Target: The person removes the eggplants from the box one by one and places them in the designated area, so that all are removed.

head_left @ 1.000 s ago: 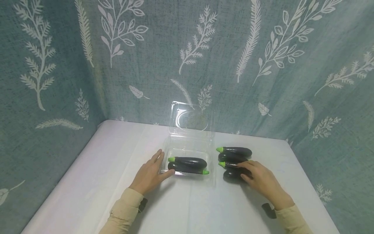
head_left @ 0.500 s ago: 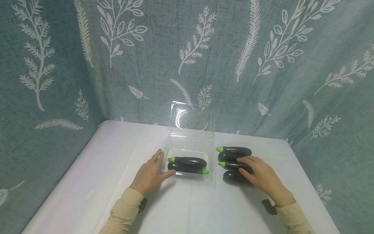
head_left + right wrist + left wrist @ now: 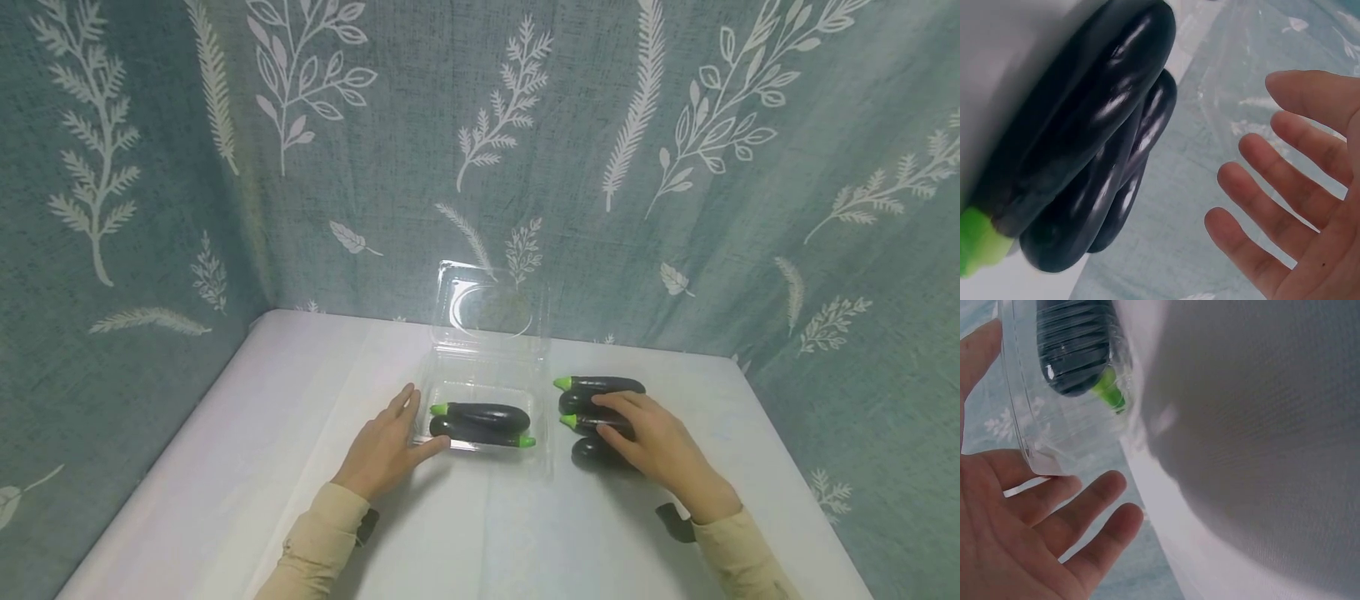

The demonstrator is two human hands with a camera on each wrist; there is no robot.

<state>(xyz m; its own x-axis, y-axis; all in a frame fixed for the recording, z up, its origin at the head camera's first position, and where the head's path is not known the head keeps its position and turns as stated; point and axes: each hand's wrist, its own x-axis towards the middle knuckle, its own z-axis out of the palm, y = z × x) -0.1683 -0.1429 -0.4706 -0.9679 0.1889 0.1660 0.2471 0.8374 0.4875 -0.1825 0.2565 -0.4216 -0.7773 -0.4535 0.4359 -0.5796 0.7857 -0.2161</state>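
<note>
A clear plastic clamshell box (image 3: pixel 480 371) stands with its lid (image 3: pixel 491 308) raised at the back. Two dark eggplants (image 3: pixel 491 414) with green stem ends lie side by side inside, pointing opposite ways. My left hand (image 3: pixel 382 442) rests against the box's left side, thumb at the front rim, fingers extended; in the left wrist view the fingers touch the corner. To the right of the box, several more eggplants (image 3: pixel 606 384) lie in a stack of rows. Over them hovers my right hand (image 3: pixel 660 437), fingers spread and apart from the eggplants (image 3: pixel 1104 94) in the right wrist view.
A white cloth covers the table (image 3: pixel 517 533). Behind and along both sides hangs a blue-green curtain (image 3: pixel 405 150) with white leaf prints. The lid stands close to the back curtain. Both forearms wear beige sleeves (image 3: pixel 318 533).
My right hand has risen off the front eggplants and shifted left and slightly back over the stack. The left hand and the box stay where they were.
</note>
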